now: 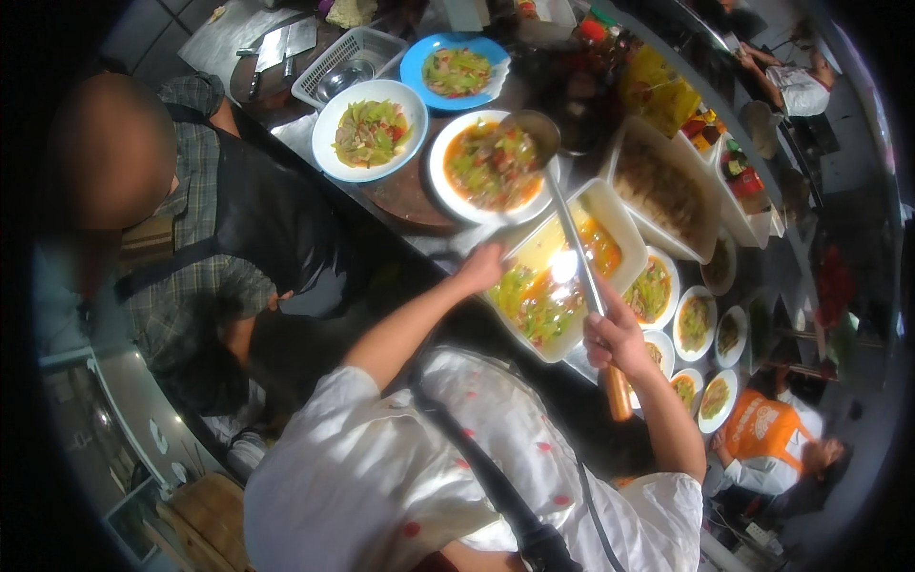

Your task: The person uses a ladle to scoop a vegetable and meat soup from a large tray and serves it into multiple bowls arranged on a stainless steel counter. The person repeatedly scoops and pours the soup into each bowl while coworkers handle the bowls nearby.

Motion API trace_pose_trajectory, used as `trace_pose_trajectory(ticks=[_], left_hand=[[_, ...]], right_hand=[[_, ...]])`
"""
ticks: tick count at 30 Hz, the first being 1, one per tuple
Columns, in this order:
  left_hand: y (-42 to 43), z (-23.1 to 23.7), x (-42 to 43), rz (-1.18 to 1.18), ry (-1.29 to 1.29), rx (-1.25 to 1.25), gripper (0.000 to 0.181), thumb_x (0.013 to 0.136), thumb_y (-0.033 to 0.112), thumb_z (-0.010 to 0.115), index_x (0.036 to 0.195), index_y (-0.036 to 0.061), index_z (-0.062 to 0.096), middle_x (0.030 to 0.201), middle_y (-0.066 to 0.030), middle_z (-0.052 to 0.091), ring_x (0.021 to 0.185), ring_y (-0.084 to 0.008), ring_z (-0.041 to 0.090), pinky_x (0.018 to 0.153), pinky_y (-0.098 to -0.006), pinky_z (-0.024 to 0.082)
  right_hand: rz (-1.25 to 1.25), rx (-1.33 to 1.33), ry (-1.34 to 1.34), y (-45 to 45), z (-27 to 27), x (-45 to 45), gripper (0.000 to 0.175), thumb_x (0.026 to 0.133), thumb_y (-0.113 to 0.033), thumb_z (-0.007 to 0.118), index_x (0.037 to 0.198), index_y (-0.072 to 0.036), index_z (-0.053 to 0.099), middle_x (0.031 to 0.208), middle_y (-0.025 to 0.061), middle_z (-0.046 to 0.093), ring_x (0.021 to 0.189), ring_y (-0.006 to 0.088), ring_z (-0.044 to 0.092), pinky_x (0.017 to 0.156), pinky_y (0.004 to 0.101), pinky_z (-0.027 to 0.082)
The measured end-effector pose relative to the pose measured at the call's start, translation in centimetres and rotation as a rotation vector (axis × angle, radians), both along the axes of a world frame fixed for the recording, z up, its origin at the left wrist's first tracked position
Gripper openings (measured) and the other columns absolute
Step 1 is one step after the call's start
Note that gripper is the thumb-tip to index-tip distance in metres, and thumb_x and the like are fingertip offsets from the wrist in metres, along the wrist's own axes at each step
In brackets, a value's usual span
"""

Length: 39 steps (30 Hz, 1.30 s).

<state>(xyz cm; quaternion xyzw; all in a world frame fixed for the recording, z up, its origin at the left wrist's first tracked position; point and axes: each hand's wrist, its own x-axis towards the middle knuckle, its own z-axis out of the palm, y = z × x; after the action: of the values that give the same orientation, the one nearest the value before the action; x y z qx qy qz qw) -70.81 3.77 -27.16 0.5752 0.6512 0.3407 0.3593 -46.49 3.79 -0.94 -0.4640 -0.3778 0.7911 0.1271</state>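
Note:
My right hand [616, 332] grips the metal shaft of a ladle [572, 222] just above its wooden handle. The ladle's bowl is tilted over the right rim of a white plate [437, 168] of stir-fried green vegetables, meat and red pepper in orange sauce. At the left rim of a translucent plastic tub [622, 286], my left hand [486, 269] holds the edge, its fingertips partly hidden. Inside the tub lies more of the same food [532, 307] in oily sauce, and the ladle's shaft crosses above it.
A white bowl [322, 143] and a blue plate [414, 53] of similar food stand beyond. Cleavers [286, 46] lie by a plastic basket [389, 46]. Another food tub [704, 247] and several filled plates [693, 322] are at right. A person in an apron [271, 200] stands at left.

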Motion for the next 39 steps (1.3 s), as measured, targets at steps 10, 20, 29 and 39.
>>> trace_pose_trajectory(ticks=[10, 20, 29, 39], left_hand=[[-0.1, -0.3, -0.5, -0.095, 0.045, 0.048, 0.035, 0.091, 0.032, 0.065, 0.088, -0.0019, 0.056, 0.078, -0.0299, 0.061, 0.081, -0.0500, 0.061, 0.070, -0.0541, 0.047], [-0.3, 0.4, -0.4, -0.053, -0.140, -0.002, 0.033, 0.086, 0.026, 0.069, 0.078, -0.0018, 0.052, 0.066, -0.0231, 0.053, 0.059, -0.0375, 0.049, 0.059, -0.0457, 0.041], [0.7, 1.2, 0.2, -0.082, -0.042, 0.067, 0.031, 0.086, 0.021, 0.068, 0.076, -0.0011, 0.049, 0.065, -0.0244, 0.052, 0.060, -0.0427, 0.051, 0.057, -0.0478, 0.040], [0.3, 4.1, 1.5, 0.004, 0.022, 0.027, 0.028, 0.087, 0.018, 0.065, 0.076, -0.0031, 0.050, 0.069, -0.0263, 0.052, 0.068, -0.0470, 0.052, 0.060, -0.0495, 0.040]], right_hand=[[-0.136, -0.059, 0.109, 0.1, -0.9, -1.6, 0.066, 0.099, -0.007, 0.050, 0.157, -0.026, 0.024, 0.067, -0.0016, 0.036, 0.044, 0.0060, 0.032, 0.039, 0.0209, 0.029], [-0.512, -0.449, 0.861, -5.2, -3.7, 7.8, 0.053, 0.103, -0.008, 0.044, 0.153, -0.019, 0.030, 0.076, 0.0007, 0.039, 0.047, 0.0036, 0.037, 0.037, 0.0159, 0.034], [-0.126, 0.114, -0.439, -6.6, -9.1, 17.6, 0.072, 0.097, -0.008, 0.051, 0.159, -0.021, 0.017, 0.067, 0.0026, 0.049, 0.045, 0.0118, 0.044, 0.041, 0.0251, 0.038], [-0.055, -0.237, -0.409, -8.8, -4.7, 17.9, 0.072, 0.095, -0.002, 0.049, 0.159, -0.020, 0.021, 0.069, 0.0022, 0.045, 0.049, 0.0113, 0.039, 0.045, 0.0264, 0.036]])
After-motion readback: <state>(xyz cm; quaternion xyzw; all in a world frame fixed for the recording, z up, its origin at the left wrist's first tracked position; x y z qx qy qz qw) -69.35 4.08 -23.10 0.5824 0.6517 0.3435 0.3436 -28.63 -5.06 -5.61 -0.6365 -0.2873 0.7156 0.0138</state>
